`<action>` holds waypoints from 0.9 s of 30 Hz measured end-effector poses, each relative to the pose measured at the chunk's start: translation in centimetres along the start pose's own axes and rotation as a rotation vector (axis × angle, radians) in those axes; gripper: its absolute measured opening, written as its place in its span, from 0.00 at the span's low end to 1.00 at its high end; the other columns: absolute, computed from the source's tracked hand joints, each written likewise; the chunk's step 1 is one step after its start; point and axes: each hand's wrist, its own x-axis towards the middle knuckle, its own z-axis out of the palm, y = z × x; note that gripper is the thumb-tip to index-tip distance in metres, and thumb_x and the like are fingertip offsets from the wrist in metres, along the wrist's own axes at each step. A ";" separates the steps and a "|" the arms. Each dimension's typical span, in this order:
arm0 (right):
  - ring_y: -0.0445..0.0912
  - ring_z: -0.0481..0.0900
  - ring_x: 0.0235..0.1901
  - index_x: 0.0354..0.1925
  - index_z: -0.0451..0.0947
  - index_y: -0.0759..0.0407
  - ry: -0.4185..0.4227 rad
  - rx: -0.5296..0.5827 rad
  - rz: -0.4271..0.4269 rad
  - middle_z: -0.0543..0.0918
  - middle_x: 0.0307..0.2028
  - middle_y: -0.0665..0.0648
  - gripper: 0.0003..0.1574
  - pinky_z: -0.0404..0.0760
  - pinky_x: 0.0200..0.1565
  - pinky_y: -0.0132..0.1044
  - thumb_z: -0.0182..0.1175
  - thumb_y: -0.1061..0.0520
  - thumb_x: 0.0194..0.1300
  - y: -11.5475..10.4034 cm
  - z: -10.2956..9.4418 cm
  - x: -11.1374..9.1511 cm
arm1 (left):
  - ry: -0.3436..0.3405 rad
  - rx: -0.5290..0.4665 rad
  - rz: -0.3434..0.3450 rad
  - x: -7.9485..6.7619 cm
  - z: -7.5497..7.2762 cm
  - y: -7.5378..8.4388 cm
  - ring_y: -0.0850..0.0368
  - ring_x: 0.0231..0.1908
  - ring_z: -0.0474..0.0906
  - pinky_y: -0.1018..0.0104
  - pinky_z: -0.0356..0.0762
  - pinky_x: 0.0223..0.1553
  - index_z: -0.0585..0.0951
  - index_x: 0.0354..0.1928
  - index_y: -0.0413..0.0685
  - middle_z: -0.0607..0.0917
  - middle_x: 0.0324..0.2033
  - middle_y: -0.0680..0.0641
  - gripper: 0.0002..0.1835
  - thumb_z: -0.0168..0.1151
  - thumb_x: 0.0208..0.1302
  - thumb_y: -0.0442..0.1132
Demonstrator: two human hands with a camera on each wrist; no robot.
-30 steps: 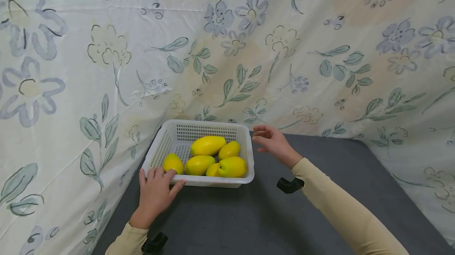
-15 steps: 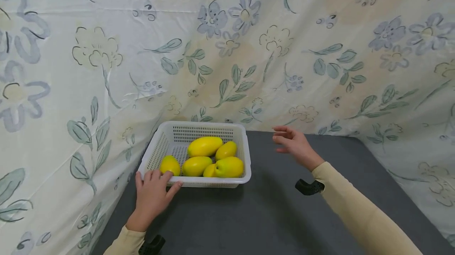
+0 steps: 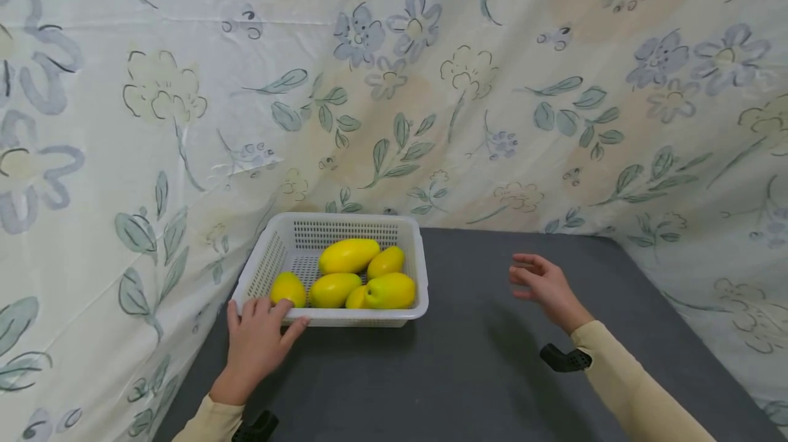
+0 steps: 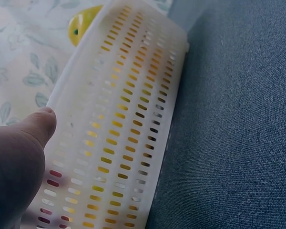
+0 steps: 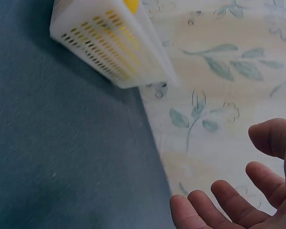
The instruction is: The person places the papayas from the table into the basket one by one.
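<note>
A white slotted plastic basket (image 3: 411,313) stands at the back left of the dark table, with several yellow mangoes (image 3: 350,256) lying in it. At its front left corner my left hand (image 3: 254,343) grips the rim, fingers over the edge and thumb on the outer wall. The left wrist view has the thumb (image 4: 40,125) against that wall, and the fingers show faintly through the slots. Off to the right, my right hand (image 3: 550,293) hovers above the table, apart from the basket. Its fingers (image 5: 233,205) are loosely bent and hold nothing.
A dark grey table (image 3: 455,373) runs beneath both arms. Floral cloth (image 3: 468,120) hangs behind the table and along its sides, close to the basket's back and left. A black wrist strap piece (image 3: 565,358) sits below the right sleeve.
My right hand has moved from beside the basket's right edge to the right, then nearer to me. My left hand stays on the rim. The basket shifts slightly left in view along with the background.
</note>
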 end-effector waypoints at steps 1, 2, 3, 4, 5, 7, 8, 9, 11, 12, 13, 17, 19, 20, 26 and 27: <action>0.66 0.70 0.70 0.76 0.55 0.64 0.006 0.000 0.008 0.64 0.73 0.73 0.39 0.84 0.58 0.49 0.52 0.44 0.79 0.4 0.0 -0.1 | 0.000 0.001 0.002 0.0 0.0 0.0 0.31 0.53 0.71 0.21 0.47 0.65 0.83 0.47 0.47 0.80 0.41 0.36 0.20 0.67 0.65 0.56; 0.66 0.70 0.70 0.76 0.55 0.64 0.011 0.000 0.015 0.63 0.73 0.73 0.39 0.83 0.59 0.50 0.52 0.44 0.79 0.9 -0.1 -0.2 | 0.001 0.003 0.003 0.0 0.0 -0.1 0.31 0.53 0.71 0.21 0.47 0.65 0.83 0.47 0.47 0.80 0.41 0.36 0.20 0.68 0.65 0.56; 0.66 0.70 0.70 0.76 0.55 0.64 0.016 0.001 0.023 0.63 0.73 0.73 0.39 0.83 0.59 0.50 0.52 0.44 0.79 1.2 -0.1 -0.3 | 0.002 0.004 0.004 0.0 0.0 -0.1 0.31 0.53 0.71 0.21 0.47 0.65 0.83 0.47 0.47 0.80 0.41 0.36 0.20 0.68 0.64 0.56; 0.66 0.70 0.70 0.76 0.55 0.64 0.017 0.001 0.030 0.63 0.73 0.73 0.39 0.83 0.59 0.51 0.52 0.44 0.79 1.6 -0.1 -0.3 | 0.003 0.004 0.004 0.0 0.1 -0.1 0.31 0.53 0.71 0.20 0.47 0.65 0.83 0.47 0.48 0.80 0.41 0.37 0.20 0.68 0.64 0.56; 0.65 0.70 0.70 0.76 0.55 0.64 0.019 0.000 0.036 0.63 0.74 0.73 0.40 0.83 0.59 0.51 0.52 0.44 0.79 1.9 -0.2 -0.4 | 0.006 0.006 0.005 0.0 0.1 -0.2 0.31 0.53 0.71 0.20 0.47 0.65 0.84 0.47 0.48 0.80 0.40 0.37 0.20 0.68 0.64 0.56; 0.65 0.70 0.70 0.76 0.55 0.63 0.020 -0.004 0.047 0.62 0.74 0.73 0.40 0.83 0.59 0.51 0.52 0.43 0.79 2.6 -0.3 -0.5 | 0.007 0.003 0.004 0.0 0.1 -0.2 0.31 0.53 0.71 0.20 0.47 0.65 0.84 0.47 0.48 0.80 0.40 0.37 0.20 0.68 0.64 0.56; 0.65 0.70 0.70 0.76 0.55 0.64 0.018 -0.007 0.050 0.62 0.74 0.74 0.40 0.82 0.59 0.52 0.51 0.43 0.79 2.8 -0.4 -0.6 | 0.009 0.002 0.003 0.0 0.1 -0.2 0.31 0.53 0.71 0.20 0.47 0.65 0.84 0.47 0.49 0.80 0.40 0.37 0.20 0.68 0.64 0.56; 0.65 0.71 0.70 0.76 0.54 0.64 0.018 -0.007 0.055 0.62 0.74 0.74 0.40 0.82 0.59 0.52 0.51 0.44 0.79 3.1 -0.4 -0.6 | 0.008 0.001 0.003 0.0 0.1 -0.2 0.31 0.53 0.71 0.19 0.47 0.65 0.84 0.47 0.49 0.80 0.41 0.37 0.20 0.68 0.64 0.56; 0.65 0.71 0.69 0.77 0.54 0.64 0.019 -0.008 0.061 0.62 0.74 0.74 0.40 0.83 0.59 0.52 0.51 0.44 0.80 3.5 -0.5 -0.8 | 0.005 -0.001 0.002 -0.1 0.1 -0.1 0.31 0.53 0.71 0.19 0.46 0.65 0.84 0.47 0.48 0.80 0.41 0.37 0.20 0.68 0.64 0.56; 0.65 0.71 0.69 0.77 0.54 0.64 0.020 -0.008 0.064 0.62 0.74 0.74 0.40 0.83 0.59 0.52 0.51 0.44 0.80 3.6 -0.5 -0.9 | 0.000 -0.003 0.001 -0.1 0.0 -0.1 0.31 0.54 0.71 0.20 0.46 0.66 0.83 0.47 0.48 0.80 0.41 0.37 0.20 0.68 0.64 0.56; 0.65 0.71 0.69 0.76 0.54 0.64 0.022 -0.009 0.067 0.62 0.74 0.74 0.40 0.83 0.59 0.52 0.51 0.44 0.80 3.8 -0.6 -0.9 | 0.001 -0.001 0.002 0.0 0.0 0.0 0.31 0.54 0.71 0.20 0.47 0.65 0.83 0.47 0.48 0.79 0.41 0.37 0.20 0.68 0.64 0.56; 0.63 0.74 0.67 0.76 0.55 0.64 0.034 -0.005 0.075 0.62 0.74 0.74 0.40 0.83 0.58 0.52 0.51 0.44 0.79 4.1 -0.6 -1.2 | 0.015 0.000 0.014 0.1 0.1 0.1 0.31 0.52 0.72 0.20 0.48 0.65 0.83 0.46 0.47 0.79 0.40 0.37 0.20 0.68 0.64 0.55; 0.62 0.75 0.66 0.76 0.55 0.64 0.040 -0.005 0.076 0.62 0.73 0.74 0.40 0.83 0.58 0.51 0.52 0.43 0.79 4.2 -0.6 -1.3 | 0.018 -0.004 0.019 0.2 0.1 0.1 0.31 0.52 0.72 0.21 0.48 0.65 0.84 0.46 0.47 0.79 0.40 0.37 0.20 0.68 0.64 0.55; 0.63 0.75 0.67 0.76 0.55 0.64 0.042 -0.003 0.077 0.62 0.73 0.74 0.40 0.83 0.58 0.51 0.52 0.43 0.79 4.3 -0.5 -1.4 | 0.015 -0.007 0.019 0.2 0.1 0.1 0.31 0.52 0.72 0.21 0.48 0.65 0.84 0.46 0.47 0.79 0.40 0.37 0.20 0.68 0.64 0.55; 0.64 0.75 0.66 0.75 0.56 0.66 0.043 -0.032 0.050 0.65 0.72 0.76 0.40 0.85 0.56 0.50 0.53 0.45 0.79 4.9 -0.1 -1.5 | -0.118 -0.027 -0.018 0.6 -0.7 -0.2 0.28 0.56 0.70 0.19 0.44 0.65 0.84 0.51 0.47 0.81 0.44 0.35 0.22 0.65 0.67 0.57; 0.65 0.75 0.66 0.75 0.57 0.66 0.041 -0.038 0.045 0.65 0.71 0.76 0.39 0.85 0.55 0.50 0.53 0.45 0.79 5.0 0.1 -1.5 | -0.152 -0.041 -0.027 0.7 -1.0 -0.2 0.27 0.58 0.69 0.19 0.43 0.65 0.83 0.53 0.47 0.82 0.47 0.34 0.23 0.64 0.68 0.57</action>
